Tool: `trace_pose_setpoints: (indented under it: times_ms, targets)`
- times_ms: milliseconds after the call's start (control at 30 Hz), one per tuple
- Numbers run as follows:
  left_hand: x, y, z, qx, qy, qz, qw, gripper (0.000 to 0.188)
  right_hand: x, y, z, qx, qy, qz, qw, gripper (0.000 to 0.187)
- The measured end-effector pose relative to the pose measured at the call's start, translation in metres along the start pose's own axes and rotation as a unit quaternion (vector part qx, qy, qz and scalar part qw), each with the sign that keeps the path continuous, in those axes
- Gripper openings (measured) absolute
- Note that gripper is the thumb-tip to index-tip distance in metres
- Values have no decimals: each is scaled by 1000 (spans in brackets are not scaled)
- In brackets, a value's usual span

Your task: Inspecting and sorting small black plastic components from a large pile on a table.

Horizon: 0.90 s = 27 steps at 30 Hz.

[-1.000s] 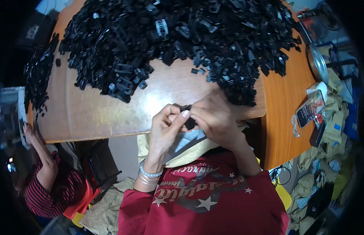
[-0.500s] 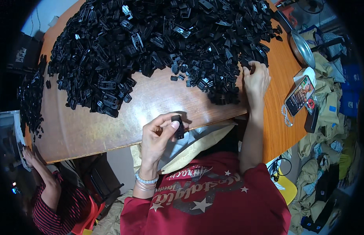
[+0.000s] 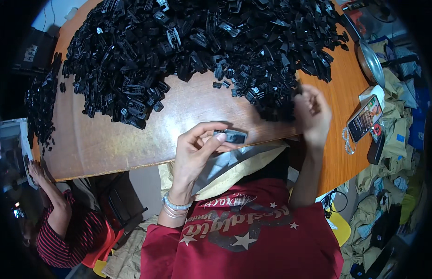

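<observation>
My left hand pinches a black plastic part between thumb and fingers, just above the table's near edge. The part is oblong and lies sideways in the grip, its hollow side partly showing. Over the right end of the heap, my right hand is smeared by motion. Its fingers are drawn together, with a small black plastic piece at their tips. Beyond both hands spreads a large heap of black plastic parts; the smaller ones lie toward its near right end.
Right of the heap, a phone leans on the wooden table, beside a metal pan. An open bag hangs below the near edge. At the left, a co-worker in a striped top reaches toward a smaller black pile.
My left hand has turned the black part from upright to sideways. My right hand has drawn back from the heap's right edge with a small black piece. The view has shifted slightly.
</observation>
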<state>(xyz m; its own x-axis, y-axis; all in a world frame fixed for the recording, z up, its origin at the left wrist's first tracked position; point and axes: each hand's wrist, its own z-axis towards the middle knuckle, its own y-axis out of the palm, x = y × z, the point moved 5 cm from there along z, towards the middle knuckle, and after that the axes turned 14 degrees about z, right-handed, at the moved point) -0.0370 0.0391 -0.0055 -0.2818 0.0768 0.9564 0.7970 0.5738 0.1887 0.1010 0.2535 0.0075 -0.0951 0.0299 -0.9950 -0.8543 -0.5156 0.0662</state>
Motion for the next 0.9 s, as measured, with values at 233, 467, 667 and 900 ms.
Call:
trace_pose_setpoints:
  times_ms: [233, 467, 667, 900]
  targets:
    - [4, 0, 1, 37, -45, -8, 998, 24, -13, 48, -53, -206, -11, 40, 978, 29]
    - [4, -1, -2, 48, -51, 13, 997, 25, -11, 55, -59, -239, -26, 14, 971, 29]
    - [4, 3, -2, 20, -3, 17, 1000, 23, -9, 59, -63, -248, -49, 11, 967, 30]
    - [-7, 4, -23, -71, -15, -169, 983, 39, -36, 58, -81, -242, -266, -68, 931, 26]
